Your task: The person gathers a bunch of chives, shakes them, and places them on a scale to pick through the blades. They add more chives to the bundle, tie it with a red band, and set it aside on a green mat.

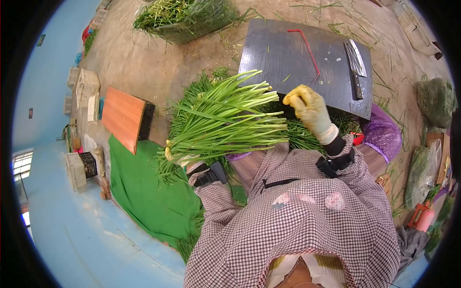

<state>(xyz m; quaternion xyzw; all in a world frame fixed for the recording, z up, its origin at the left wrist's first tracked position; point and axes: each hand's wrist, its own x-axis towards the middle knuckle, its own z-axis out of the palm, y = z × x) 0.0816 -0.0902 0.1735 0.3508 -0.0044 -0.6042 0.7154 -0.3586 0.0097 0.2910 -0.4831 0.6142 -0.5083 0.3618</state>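
A large bunch of long green chives lies across my lap, its pale cut ends pointing right. My left hand, in a stained glove, is wrapped around the leafy side at the lower left; its fingers are mostly hidden by the leaves. Just right of the pale ends, my right hand is raised in a yellowed glove. Its fingers are curled together, and whether anything small is between them cannot be seen. More loose chives lie beneath, under the right forearm.
A dark metal board ahead holds a cleaver and a bent red strip. Behind stands a plastic-wrapped heap of greens. Left are an orange board on a crate and a green cloth. Bagged greens stand right.
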